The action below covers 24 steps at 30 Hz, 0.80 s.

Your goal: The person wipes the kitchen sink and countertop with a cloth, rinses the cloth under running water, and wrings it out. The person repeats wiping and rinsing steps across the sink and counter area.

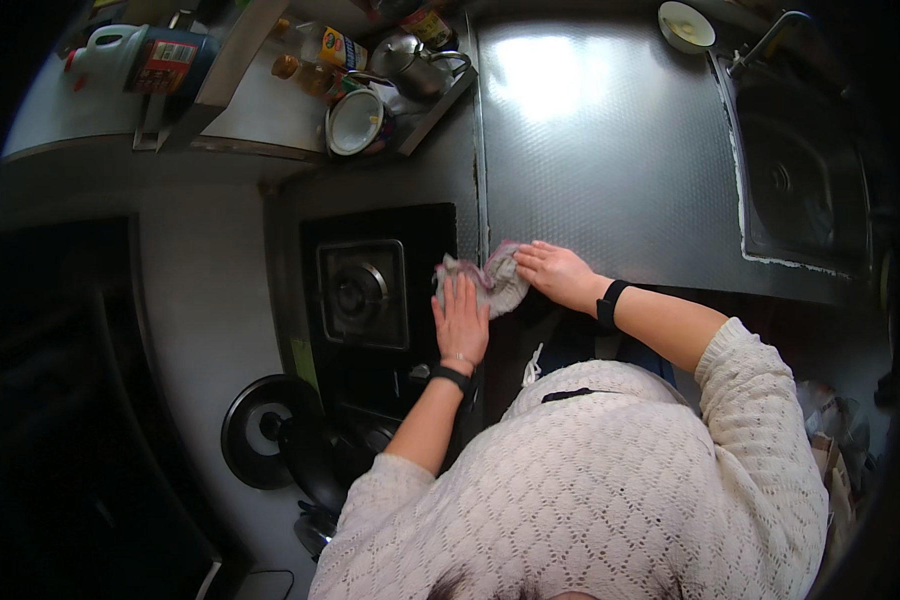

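Observation:
A crumpled greyish-white cloth with pinkish edges [507, 290] lies at the front of the counter, across the seam beside the black gas stove [430, 235]. My left hand [461, 328] rests flat on the cloth's left end, its fingers stretched out and pointing away from me. From the right, my right hand [562, 276] reaches over the other end, fingers closed down on the fabric; its thumb is hidden. Dark bands circle both wrists.
A steel sink [800, 170] with a tap [767, 45] is at the right, a white bowl [686, 28] beside it. Back left, a shelf carries bottles [315, 75], a metal kettle [410, 66] and another bowl [356, 122]. Dark pan lids [255, 425] stand left of the stove.

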Each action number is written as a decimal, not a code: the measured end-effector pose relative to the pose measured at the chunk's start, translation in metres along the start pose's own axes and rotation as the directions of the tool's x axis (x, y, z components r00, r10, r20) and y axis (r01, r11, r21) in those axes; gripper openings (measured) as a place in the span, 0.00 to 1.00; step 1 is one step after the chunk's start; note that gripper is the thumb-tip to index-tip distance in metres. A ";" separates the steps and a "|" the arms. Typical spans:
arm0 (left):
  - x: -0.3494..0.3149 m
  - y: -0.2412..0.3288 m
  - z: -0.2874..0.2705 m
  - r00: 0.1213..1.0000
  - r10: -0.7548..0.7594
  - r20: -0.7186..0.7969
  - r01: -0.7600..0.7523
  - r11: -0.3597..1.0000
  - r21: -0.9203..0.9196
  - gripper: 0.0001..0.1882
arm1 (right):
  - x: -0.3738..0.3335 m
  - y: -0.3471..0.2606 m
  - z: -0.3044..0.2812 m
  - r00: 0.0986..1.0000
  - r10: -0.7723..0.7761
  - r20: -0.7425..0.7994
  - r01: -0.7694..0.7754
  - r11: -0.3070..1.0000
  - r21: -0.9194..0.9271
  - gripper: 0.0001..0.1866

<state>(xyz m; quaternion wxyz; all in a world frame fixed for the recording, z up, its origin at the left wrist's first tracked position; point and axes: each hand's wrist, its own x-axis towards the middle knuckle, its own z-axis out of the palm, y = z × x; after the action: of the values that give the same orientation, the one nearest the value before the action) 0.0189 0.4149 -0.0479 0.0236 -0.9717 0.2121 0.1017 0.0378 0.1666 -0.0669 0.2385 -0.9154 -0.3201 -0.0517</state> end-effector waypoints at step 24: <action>-0.145 0.027 0.047 0.948 -0.316 -0.033 0.307 0.938 -0.160 0.33 | -0.031 -0.055 0.019 0.968 -0.170 0.184 0.136 0.973 0.186 0.12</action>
<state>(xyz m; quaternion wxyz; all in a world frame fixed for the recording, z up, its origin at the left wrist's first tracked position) -0.1300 0.4532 -0.0636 -0.0412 -0.9945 0.0477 0.0841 -0.0215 0.1954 -0.0694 0.2790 -0.8643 -0.4155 0.0495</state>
